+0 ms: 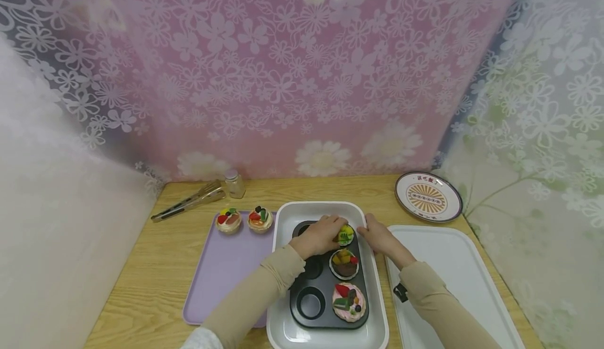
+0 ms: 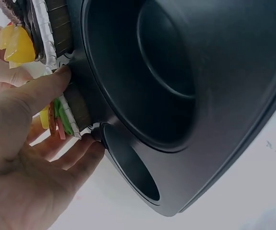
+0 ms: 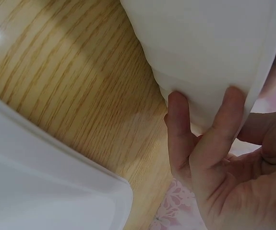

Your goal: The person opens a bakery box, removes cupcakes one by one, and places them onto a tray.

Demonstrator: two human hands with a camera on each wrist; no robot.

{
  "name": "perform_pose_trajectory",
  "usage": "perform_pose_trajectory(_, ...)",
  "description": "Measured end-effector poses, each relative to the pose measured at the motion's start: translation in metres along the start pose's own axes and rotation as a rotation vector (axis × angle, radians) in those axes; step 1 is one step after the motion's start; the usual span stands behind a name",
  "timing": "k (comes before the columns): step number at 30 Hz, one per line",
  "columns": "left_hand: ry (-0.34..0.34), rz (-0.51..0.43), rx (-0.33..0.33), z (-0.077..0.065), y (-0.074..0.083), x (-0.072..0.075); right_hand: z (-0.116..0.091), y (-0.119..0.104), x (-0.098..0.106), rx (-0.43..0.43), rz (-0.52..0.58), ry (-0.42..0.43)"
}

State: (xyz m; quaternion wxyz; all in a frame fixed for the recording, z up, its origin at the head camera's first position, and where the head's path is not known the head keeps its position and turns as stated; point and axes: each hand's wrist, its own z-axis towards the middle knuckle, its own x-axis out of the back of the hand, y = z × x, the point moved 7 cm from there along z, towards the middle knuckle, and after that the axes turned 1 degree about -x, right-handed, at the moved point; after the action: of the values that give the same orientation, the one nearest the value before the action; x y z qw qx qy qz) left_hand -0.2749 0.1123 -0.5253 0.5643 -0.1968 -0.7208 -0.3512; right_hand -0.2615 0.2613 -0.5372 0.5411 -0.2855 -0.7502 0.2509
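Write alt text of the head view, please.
A person's left hand grips a tart at the back right of a dark muffin pan; the right hand holds the rim of the white basin around it. Two more tarts sit in the pan. A lilac tray with two others is at left, a white tray at right.

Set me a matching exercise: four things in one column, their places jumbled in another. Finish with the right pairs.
Things
1. Left hand
2. Right hand
3. Tongs
4. Round plate

Places
A. Beyond the flat white tray
B. Around the tart with yellow and green topping
C. Beside the small jar
D. On the side of the deep white tray

Pairs: 1-B, 2-D, 3-C, 4-A
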Motion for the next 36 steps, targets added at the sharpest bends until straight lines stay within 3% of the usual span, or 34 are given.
perform_pose_trajectory(9,0.042,-0.055,0.001,-0.001,0.000,0.003,0.000,0.001,0.000,-0.001,0.000,-0.007)
perform_pose_trajectory(26,0.035,-0.133,0.035,-0.003,-0.002,0.002,-0.004,-0.001,0.000,-0.009,0.011,-0.004)
perform_pose_trajectory(30,0.054,-0.156,0.013,-0.001,-0.006,-0.001,-0.003,-0.001,0.001,-0.006,0.005,-0.003)
perform_pose_trajectory(36,0.112,-0.329,0.036,0.001,-0.013,0.002,-0.003,-0.001,0.000,-0.007,0.011,-0.008)
